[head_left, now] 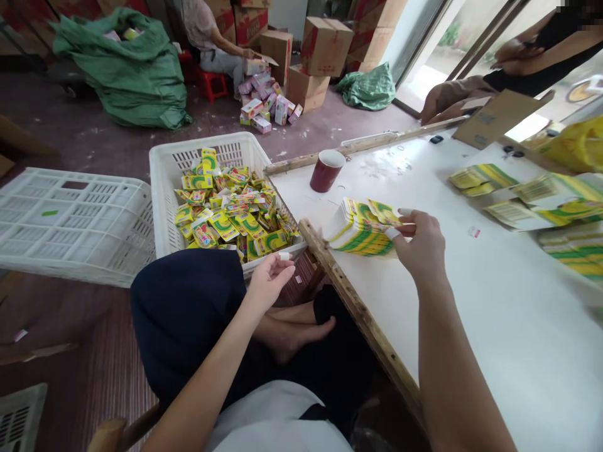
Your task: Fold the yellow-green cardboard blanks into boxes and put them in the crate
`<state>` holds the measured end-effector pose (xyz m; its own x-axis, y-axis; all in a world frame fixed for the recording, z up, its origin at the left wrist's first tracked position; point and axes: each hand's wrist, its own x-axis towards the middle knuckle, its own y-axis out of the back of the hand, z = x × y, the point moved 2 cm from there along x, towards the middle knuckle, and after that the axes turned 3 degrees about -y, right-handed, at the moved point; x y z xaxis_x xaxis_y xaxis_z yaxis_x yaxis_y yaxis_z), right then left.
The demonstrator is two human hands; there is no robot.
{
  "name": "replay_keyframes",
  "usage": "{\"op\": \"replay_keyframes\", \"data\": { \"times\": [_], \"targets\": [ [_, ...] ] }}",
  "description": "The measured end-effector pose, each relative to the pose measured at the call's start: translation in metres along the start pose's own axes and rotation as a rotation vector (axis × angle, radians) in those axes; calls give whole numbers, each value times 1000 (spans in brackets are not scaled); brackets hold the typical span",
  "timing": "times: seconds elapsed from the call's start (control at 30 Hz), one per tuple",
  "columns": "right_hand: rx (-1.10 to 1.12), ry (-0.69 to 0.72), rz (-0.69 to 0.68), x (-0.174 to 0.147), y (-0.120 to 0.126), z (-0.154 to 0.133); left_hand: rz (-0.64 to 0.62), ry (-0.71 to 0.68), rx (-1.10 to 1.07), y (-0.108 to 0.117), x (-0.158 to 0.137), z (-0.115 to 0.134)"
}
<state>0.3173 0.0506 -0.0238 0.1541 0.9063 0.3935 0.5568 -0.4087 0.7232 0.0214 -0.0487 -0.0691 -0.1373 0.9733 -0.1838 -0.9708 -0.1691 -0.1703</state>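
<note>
At the table (475, 314), yellow-green carton (382, 212) between right fingers (415, 217), left fingers (272, 261) slightly apart

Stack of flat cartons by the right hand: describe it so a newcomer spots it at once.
Find the white table, then the dark red mug near its corner. Just nearer the wearer lies the yellow, green and white stack. Unlike the similar stacks farther right, it has the right hand at it.
</note>
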Motion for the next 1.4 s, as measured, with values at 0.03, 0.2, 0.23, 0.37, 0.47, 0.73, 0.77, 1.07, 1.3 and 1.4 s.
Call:
{"op": "replay_keyframes", "data": {
  "times": [0.03,0.2,0.23,0.37,0.47,0.73,0.77,1.07,1.3,1.4],
  "targets": [
    [-20,3,15,2,1,2,6,0,6,1,1,0],
    [-152,104,-133,10,-4,9,10,-5,23,2,2,0],
    [-164,118,-171,10,-6,10,8,-1,17,0,2,0],
    [-185,125,-182,6,-10,12,-16,-13,22,-7,2,-2],
    [-201,133,-180,5,-9,12,-60,-79,124,-15,1,2],
    [-221,221,-167,4,-8,5,-271,-804,842,-76,12,60],
    [-220,236,-165,2,-7,4,-348,-846,933,-87,17,64],
    [-203,284,-120,-15,4,-3,-484,-723,1314,-120,44,40],
    [-97,229,-157,-13,9,-3,-454,-750,1337,-119,44,38],
    [-46,181,-181,-4,6,3,-425,-766,1387,-125,45,40]
  ]
}}
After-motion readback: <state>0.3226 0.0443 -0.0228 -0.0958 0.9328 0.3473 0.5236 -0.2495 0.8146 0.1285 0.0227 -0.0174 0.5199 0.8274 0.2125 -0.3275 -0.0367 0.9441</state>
